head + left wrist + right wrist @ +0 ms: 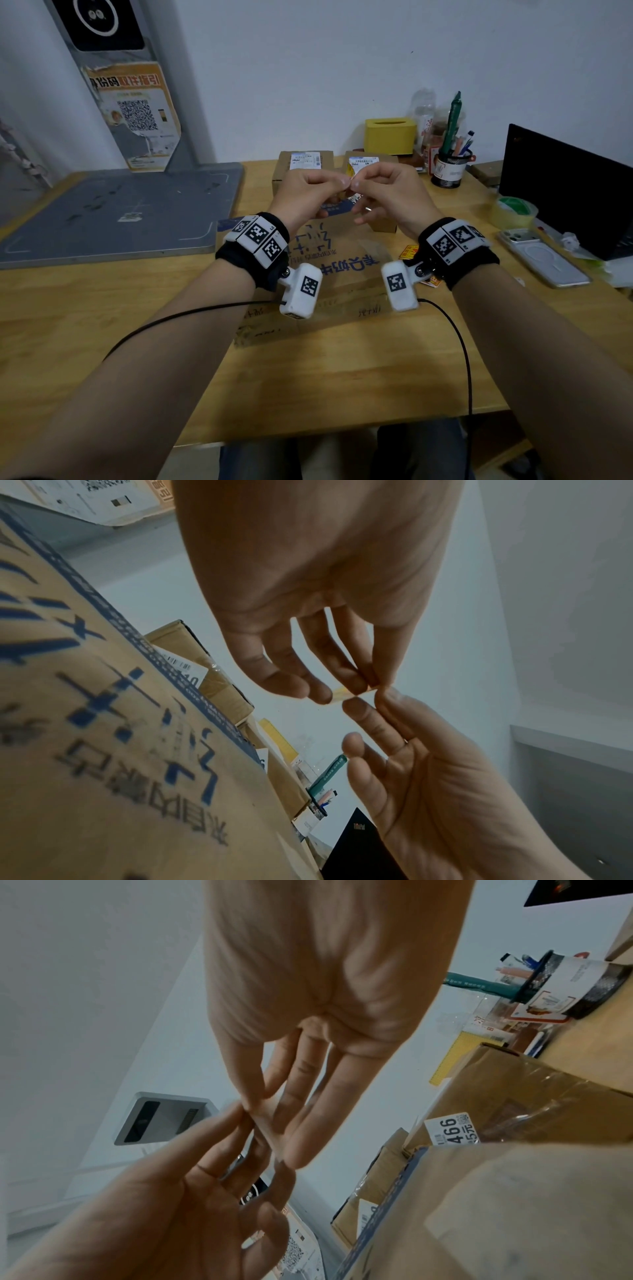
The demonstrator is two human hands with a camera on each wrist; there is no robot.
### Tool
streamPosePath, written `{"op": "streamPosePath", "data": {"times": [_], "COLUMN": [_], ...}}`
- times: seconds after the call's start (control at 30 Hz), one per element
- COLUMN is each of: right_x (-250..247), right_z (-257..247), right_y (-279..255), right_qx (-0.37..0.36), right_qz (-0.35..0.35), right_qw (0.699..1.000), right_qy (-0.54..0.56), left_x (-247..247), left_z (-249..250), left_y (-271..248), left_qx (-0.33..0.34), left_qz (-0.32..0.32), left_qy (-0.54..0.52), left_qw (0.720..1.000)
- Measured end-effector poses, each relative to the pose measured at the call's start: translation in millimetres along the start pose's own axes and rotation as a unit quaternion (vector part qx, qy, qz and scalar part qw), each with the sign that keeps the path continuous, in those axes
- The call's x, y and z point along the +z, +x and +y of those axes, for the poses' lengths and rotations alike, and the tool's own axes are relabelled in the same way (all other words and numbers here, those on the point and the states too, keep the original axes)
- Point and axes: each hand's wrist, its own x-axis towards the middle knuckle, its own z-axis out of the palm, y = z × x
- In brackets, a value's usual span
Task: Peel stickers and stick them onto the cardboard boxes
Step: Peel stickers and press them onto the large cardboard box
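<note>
Both hands are raised above a large flattened cardboard box (342,274) with blue print. My left hand (342,185) and right hand (359,183) meet fingertip to fingertip. Between thumbs and forefingers they pinch a small yellowish sticker (342,692), mostly hidden by the fingers. In the left wrist view my left hand (369,683) reaches down from the top and my right hand (363,702) rises from the lower right. Two small cardboard boxes (303,171) (371,161) with white shipping labels stand behind the hands. Red and yellow loose stickers (408,253) lie on the table under my right wrist.
A grey scale platform (120,212) fills the left of the wooden table (102,308). At the back right stand a yellow tissue box (390,135) and a pen holder (450,168). A tape roll (513,212), a phone (544,257) and a black laptop (565,185) sit on the right.
</note>
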Motion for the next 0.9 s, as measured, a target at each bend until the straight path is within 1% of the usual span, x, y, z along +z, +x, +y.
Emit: {"op": "streamPosePath", "data": {"times": [0.3,0.5,0.9], "right_x": [-1.5,-2.1,-3.0], "right_z": [1.9,0.5,-3.5], "right_y": [-1.0,-0.2,-2.6], "right_qx": [0.044,0.046,0.045], "right_qz": [-0.034,-0.033,-0.04], "right_qw": [0.996,0.997,0.997], "right_qy": [0.064,0.057,0.048], "left_x": [1.8,2.3,3.6], "left_z": [-6.1,-5.7,-3.8], "left_y": [-1.0,-1.0,-2.9], "left_qx": [0.013,0.003,0.008], "left_qz": [0.0,0.003,-0.006], "left_qy": [-0.003,-0.016,-0.014], "left_qw": [1.0,1.0,1.0]}}
